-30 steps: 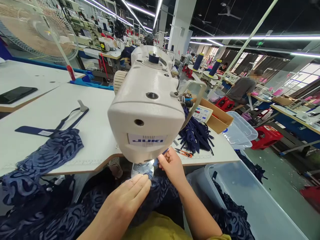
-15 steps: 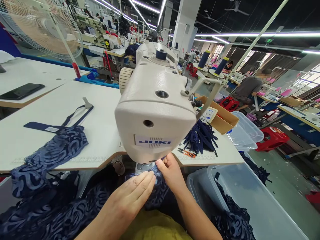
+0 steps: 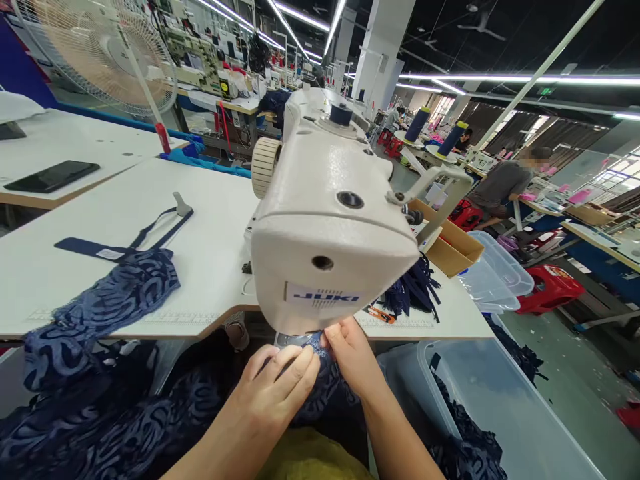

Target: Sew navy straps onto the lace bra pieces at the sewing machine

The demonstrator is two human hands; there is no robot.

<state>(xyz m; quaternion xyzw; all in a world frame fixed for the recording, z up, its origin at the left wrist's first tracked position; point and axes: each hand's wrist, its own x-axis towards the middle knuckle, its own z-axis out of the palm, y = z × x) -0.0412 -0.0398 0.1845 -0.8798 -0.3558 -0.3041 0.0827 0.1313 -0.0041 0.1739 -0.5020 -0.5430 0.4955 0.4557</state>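
Observation:
Under the head of a white JUKI sewing machine lies navy patterned lace fabric, hanging down from the machine's front toward my lap. My left hand presses its bent fingers together on the fabric's left side. On the other side my right hand pinches the fabric's upper edge between thumb and fingers, close below the machine head. The needle and presser foot are hidden behind the head. To the left, a navy lace garment piece with a thin strap and a white label drapes over the table edge.
Navy strips and orange-handled snips lie right of the machine, near a cardboard box. A clear plastic bin below holds more lace pieces. A phone rests on the left table, beside a fan. A person sits far right.
The view has shifted, so the machine appears farther right and slightly lower. My left fingers have bent from nearly straight, staying on the fabric. My right hand keeps its pinch near the machine head.

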